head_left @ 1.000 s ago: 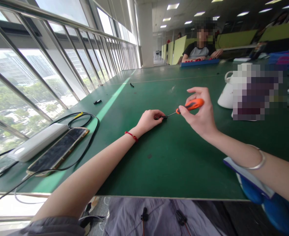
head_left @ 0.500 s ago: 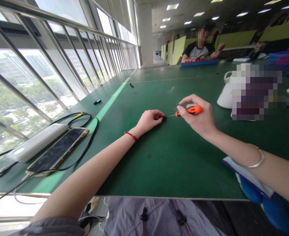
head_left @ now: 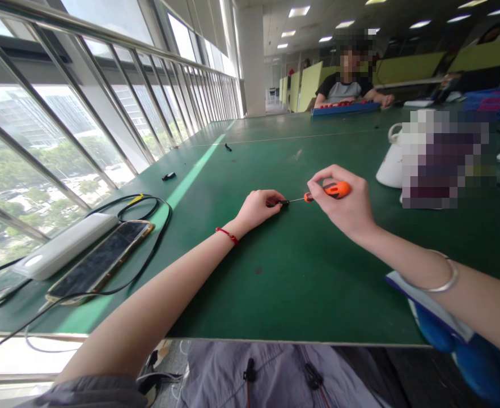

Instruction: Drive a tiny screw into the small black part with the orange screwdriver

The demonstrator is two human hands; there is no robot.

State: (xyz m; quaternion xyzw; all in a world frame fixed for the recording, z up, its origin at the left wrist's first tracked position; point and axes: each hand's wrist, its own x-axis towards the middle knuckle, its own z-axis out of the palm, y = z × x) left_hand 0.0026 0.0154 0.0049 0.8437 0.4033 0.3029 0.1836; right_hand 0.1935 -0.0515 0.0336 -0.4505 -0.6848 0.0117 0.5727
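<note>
On the green table [head_left: 250,306], my left hand [head_left: 259,207] is closed on a small black part [head_left: 283,202], mostly covered by the fingers; its exact kind does not show. My right hand [head_left: 347,198] grips an orange and black screwdriver [head_left: 338,190] by its handle. The thin metal shaft lies nearly level and points left, its tip meeting the end of the black part.
Left of my arm lie a phone [head_left: 101,258], a white power strip [head_left: 69,246] and looped black cable [head_left: 165,226]. Two small black pieces, one of them here [head_left: 169,177], lie farther off. A white mug [head_left: 389,164] stands right. Across sits a person behind a blue tray [head_left: 346,109].
The fingers of my right hand have closed more tightly around the screwdriver handle. My left hand keeps its place. Across the table, the other person's raised hand has come down to the tabletop.
</note>
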